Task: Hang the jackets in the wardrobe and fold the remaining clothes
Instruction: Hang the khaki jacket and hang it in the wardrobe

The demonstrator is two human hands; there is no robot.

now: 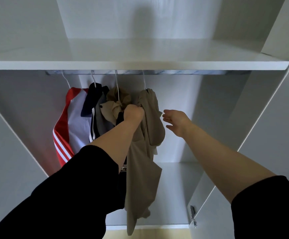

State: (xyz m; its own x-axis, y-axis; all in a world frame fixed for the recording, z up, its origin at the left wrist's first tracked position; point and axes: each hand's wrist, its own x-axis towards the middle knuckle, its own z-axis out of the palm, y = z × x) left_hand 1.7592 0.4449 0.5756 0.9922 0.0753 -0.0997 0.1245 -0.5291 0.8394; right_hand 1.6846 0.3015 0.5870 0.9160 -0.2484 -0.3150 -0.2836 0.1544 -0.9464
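Several jackets hang on white hangers from the metal rail point(183, 72) in the white wardrobe. From left: a red and white striped jacket point(66, 128), a navy and grey jacket point(95, 107), a tan jacket point(113, 102), and a khaki jacket point(145, 152) on the rightmost hanger point(144, 81). My left hand point(133, 112) grips the khaki jacket near its collar, fingers curled into the cloth. My right hand point(176, 122) hovers just right of that jacket with fingers spread, holding nothing.
A white shelf point(140, 64) runs above the rail. The wardrobe floor point(173, 195) lies below, with a side panel and a metal hinge point(192, 215) at the lower right. The rail to the right of the khaki jacket carries no hangers.
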